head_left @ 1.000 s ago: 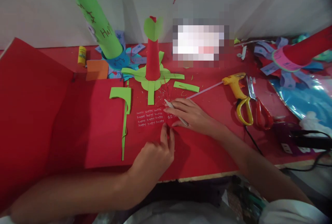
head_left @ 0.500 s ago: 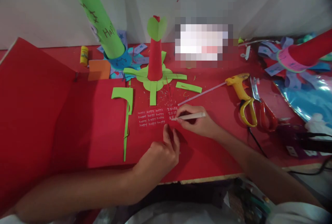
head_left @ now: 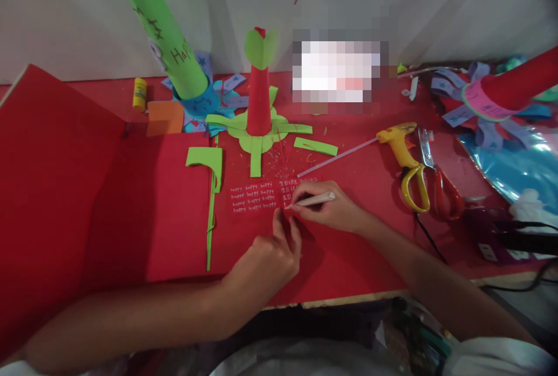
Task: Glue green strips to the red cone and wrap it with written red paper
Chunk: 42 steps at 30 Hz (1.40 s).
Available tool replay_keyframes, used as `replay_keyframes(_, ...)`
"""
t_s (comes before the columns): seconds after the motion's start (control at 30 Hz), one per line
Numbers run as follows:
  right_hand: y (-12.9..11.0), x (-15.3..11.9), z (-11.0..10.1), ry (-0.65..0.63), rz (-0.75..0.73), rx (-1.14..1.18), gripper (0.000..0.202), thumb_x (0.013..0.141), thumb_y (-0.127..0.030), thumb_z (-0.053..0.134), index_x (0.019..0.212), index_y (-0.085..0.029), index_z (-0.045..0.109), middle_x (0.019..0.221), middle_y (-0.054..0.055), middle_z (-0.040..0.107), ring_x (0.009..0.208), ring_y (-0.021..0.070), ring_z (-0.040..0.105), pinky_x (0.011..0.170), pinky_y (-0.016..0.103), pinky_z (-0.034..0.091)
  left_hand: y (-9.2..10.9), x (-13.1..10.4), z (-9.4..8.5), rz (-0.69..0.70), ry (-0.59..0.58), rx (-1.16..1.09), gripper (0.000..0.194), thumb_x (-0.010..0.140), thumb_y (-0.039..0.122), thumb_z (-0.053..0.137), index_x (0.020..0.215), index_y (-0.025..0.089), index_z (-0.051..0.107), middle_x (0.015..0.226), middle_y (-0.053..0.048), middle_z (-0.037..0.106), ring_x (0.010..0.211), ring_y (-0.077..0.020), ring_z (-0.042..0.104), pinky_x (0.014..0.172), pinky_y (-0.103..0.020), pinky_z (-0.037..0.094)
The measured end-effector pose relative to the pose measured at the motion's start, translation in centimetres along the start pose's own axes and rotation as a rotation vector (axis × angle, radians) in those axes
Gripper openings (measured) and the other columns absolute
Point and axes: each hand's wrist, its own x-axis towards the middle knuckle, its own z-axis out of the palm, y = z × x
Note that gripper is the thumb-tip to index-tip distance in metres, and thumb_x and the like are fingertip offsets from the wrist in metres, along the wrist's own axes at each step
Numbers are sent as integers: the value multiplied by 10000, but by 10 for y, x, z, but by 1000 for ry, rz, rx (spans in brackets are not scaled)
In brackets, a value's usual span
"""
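Note:
A white pen point(head_left: 317, 200) is gripped in my right hand point(head_left: 337, 213), its tip touching the red surface at the lower left of a block of white characters point(head_left: 285, 189). Just left of that block are rows of the handwritten word "happy" point(head_left: 253, 196). My left hand point(head_left: 272, 251) holds nothing; two fingers stretch forward with their tips on the red surface, just below the writing and beside the pen tip. Behind the writing stands a red cone point(head_left: 258, 103) on a green scalloped base with strips, a green heart-like piece on top.
A yellow glue gun point(head_left: 399, 139) and scissors point(head_left: 415, 189) lie to the right. Green foam scraps point(head_left: 204, 157) are at left, near a raised red sheet point(head_left: 52, 178). A tall green tube point(head_left: 174, 45) and a glue stick point(head_left: 140, 95) stand behind. A blurred bright patch point(head_left: 337, 71) covers the back.
My right hand has moved the pen slightly down and left, to a row below the earlier characters. More white writing shows above it. My left hand has stayed nearly in place.

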Motion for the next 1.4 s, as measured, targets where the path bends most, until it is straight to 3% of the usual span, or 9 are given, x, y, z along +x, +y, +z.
replay_keyframes(0.17,1,-1,0,-1,-8,4,54,894,-243,695,871,-198,677,747,-17,685,631,102,589,583,206,423,-1,0,-1,5,17,51,468,984,200,582,1376,-55,607,1231,-456,593,449,-166,645,400,-233,478)
replay_keyframes(0.37,2,2,0,125,-10,-25,96,893,-254,671,830,-191,634,691,-30,637,591,97,552,571,217,405,1,0,2,-2,40,59,477,983,240,603,1366,-44,621,1216,-469,596,443,-162,641,396,-220,465)
replay_keyframes(0.7,3,-2,1,66,28,7,100,860,-221,681,782,-194,623,622,-47,605,532,79,472,510,210,345,2,-1,1,7,24,80,490,975,224,585,1374,-60,605,1233,-486,567,400,-145,593,389,-238,462)
replay_keyframes(0.97,2,2,0,230,-14,-30,147,874,-207,661,747,-197,586,635,-49,569,555,82,472,535,219,357,0,0,0,21,4,58,502,921,147,609,1376,-66,597,1231,-482,571,439,-157,635,398,-215,461)
replay_keyframes(1.23,2,1,2,170,-8,-33,229,865,-218,635,680,-211,499,554,-71,469,509,77,396,493,223,311,0,1,2,17,4,53,492,994,245,582,1384,-54,603,1223,-476,579,430,-132,609,403,-208,441)
replay_keyframes(1.4,1,1,2,168,7,-34,217,857,-231,634,682,-214,508,551,-68,483,501,81,401,501,232,318,-1,0,2,17,14,57,495,990,254,592,1382,-49,608,1222,-476,577,424,-139,612,396,-215,434)
